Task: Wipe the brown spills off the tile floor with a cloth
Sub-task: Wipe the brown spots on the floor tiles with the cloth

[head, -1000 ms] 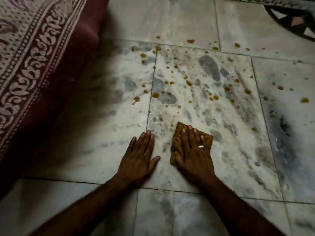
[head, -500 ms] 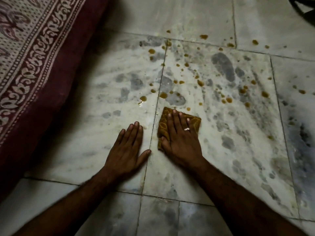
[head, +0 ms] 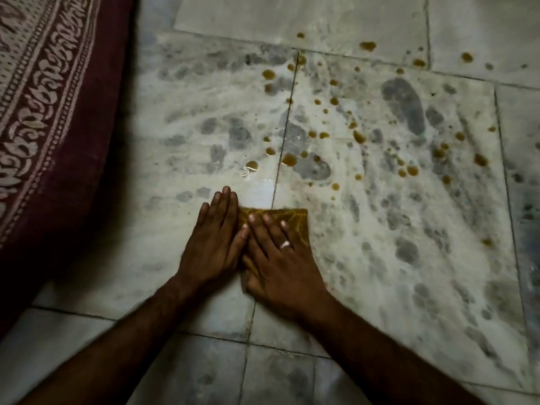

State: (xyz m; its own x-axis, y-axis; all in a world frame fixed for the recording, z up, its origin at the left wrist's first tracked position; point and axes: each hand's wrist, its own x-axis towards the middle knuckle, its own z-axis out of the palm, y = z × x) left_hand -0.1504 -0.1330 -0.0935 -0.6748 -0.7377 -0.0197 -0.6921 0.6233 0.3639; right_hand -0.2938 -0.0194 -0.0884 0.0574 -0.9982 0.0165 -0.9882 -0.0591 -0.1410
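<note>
A folded yellow-brown cloth [head: 298,224] lies flat on the marbled tile floor [head: 409,258], across a grout line. My right hand [head: 280,258] presses on it with straight fingers; a ring shows on one finger. My left hand [head: 214,242] lies flat on the tile right beside it, its inner edge touching the cloth and my right fingertips. Several brown spills [head: 289,159] dot the tiles beyond the cloth, the nearest drop [head: 252,165] just ahead of my left fingertips. More drops [head: 412,170] spread to the right and far side.
A maroon fabric with a pale printed border [head: 43,135] covers the floor along the whole left side. Grey blotches in the marble surround the spills. Bare tiles extend toward the near edge and the right.
My right hand has slid the cloth back and left, up against my left hand. The view has shifted, so the spills now sit farther up and right.
</note>
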